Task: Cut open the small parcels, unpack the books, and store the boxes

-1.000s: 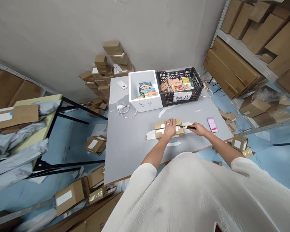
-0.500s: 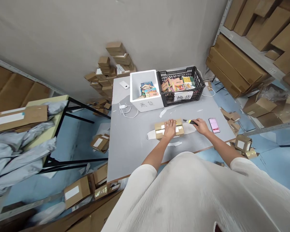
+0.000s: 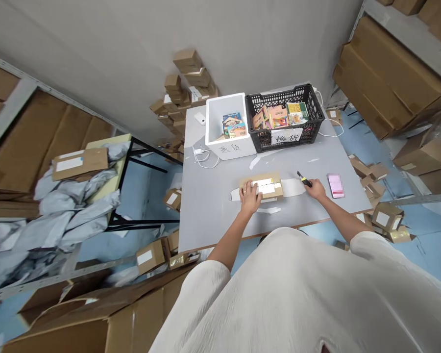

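Head view: grey table [image 3: 206, 211], black crate [image 3: 262, 141] of books at the far side, white foam box [image 3: 238, 151] against its left. Small carton [image 3: 271, 184] sits near the table's front edge, label up. Left hand [image 3: 249, 197] lies on carton's left end, fingers spread; can't tell if gripping. Right hand [image 3: 316, 189], beside phone [image 3: 335, 186], clenched round utility knife [image 3: 304, 179], blade clear of carton.

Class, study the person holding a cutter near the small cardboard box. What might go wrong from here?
1. The left hand rests on the box, so if the cutter is brought to the cardboard, a slip might nick those fingers.
2. The phone lies close to the right hand, which grips the cutter; a careless sideways swing could knock or scratch it.
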`<state>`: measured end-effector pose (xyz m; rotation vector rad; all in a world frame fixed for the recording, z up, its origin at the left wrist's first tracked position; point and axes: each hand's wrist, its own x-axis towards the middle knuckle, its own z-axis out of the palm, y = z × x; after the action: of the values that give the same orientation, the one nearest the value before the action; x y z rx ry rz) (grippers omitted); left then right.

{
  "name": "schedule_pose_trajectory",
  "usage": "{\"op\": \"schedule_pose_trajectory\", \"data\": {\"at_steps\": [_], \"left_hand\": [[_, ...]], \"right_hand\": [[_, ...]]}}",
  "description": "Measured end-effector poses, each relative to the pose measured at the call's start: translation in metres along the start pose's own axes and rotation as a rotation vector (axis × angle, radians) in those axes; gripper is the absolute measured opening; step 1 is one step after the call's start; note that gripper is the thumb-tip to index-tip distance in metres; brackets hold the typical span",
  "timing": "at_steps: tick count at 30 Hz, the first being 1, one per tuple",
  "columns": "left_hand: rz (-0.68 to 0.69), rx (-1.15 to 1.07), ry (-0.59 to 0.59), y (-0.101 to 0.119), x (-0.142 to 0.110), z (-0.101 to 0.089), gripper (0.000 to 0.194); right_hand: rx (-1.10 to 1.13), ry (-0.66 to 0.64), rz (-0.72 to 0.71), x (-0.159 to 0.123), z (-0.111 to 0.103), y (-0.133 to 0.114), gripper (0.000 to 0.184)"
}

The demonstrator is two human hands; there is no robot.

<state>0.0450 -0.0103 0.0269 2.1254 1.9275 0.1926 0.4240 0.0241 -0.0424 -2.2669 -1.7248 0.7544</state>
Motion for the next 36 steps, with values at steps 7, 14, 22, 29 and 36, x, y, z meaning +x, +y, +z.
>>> {"op": "schedule_pose_trajectory", "data": {"at_steps": [7, 14, 22, 29, 36], "left_hand": [[-0.200, -0.031, 0.013, -0.024, -0.031, 0.005, 0.058], [-0.309, -0.116, 0.039, -0.029, -0.035, 0.017, 0.066], [-0.338, -0.139, 0.025, -0.036, -0.023, 0.012, 0.082], [-0.291, -0.221, 0.103, -0.037, -0.021, 0.011, 0.104], [-0.195, -0.314, 0.133, -0.044, -0.021, 0.017, 0.101]], "right_hand": [[-0.077, -0.091, 0.157, 0.012, 0.019, 0.024, 0.045], [-0.074, -0.076, 0.142, 0.009, 0.035, 0.041, 0.046], [0.067, -0.007, -0.089, -0.001, 0.031, -0.006, 0.045], [0.443, -0.097, -0.372, -0.031, 0.026, -0.105, 0.044], [0.341, -0.052, -0.514, -0.017, -0.002, -0.154, 0.055]]}}
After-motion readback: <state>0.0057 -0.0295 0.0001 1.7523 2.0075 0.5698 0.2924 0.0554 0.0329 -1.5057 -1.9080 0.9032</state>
